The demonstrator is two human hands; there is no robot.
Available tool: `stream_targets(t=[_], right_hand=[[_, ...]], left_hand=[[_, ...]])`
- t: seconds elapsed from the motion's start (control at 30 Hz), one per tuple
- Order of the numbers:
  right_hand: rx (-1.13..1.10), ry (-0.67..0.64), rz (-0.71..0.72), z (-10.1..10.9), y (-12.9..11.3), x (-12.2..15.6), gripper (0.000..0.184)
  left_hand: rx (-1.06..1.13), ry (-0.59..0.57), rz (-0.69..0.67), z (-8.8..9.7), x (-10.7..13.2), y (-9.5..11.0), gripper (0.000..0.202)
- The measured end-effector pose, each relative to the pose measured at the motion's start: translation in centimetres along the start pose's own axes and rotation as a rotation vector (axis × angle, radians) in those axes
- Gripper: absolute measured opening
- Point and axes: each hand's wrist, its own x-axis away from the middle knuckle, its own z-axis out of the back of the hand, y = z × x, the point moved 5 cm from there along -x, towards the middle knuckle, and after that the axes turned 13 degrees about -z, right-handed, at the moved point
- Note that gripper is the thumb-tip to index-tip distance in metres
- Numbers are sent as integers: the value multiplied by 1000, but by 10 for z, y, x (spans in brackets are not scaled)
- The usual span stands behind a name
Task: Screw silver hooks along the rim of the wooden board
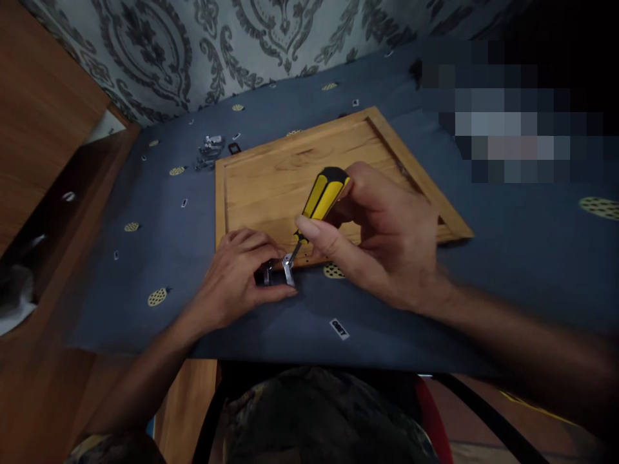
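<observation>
A yellow and black screwdriver (323, 198) is pinched between the thumb and fingers of my right hand (391, 238). Its shaft slants down to a metal cabinet hinge (289, 269) at the near edge of a framed wooden door panel (304, 180), the tip meeting the hinge or resting very close to it. My left hand (236, 274) is closed around the hinge, fingers on the panel side and thumb below. Part of the hinge is hidden behind these fingers. Small dark holes show in the wood just right of the hinge.
Several metal hinge parts (209, 152) lie in a pile beyond the panel's left side, with a small dark rectangular piece (235, 148) beside them. A blue patterned cloth (159, 258) covers the surface. Wooden furniture (53, 96) stands at left; a patterned wall (251, 38) rises behind.
</observation>
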Motion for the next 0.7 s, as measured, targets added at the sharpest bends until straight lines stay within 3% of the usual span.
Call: stream_targets(t=[0.3, 0.7], right_hand=[[109, 6, 125, -3, 0, 0, 33], [108, 15, 135, -4, 3, 0, 34]], left_hand=[[-23, 3, -17, 0, 0, 1, 34], [-30, 20, -27, -1, 0, 1, 33]])
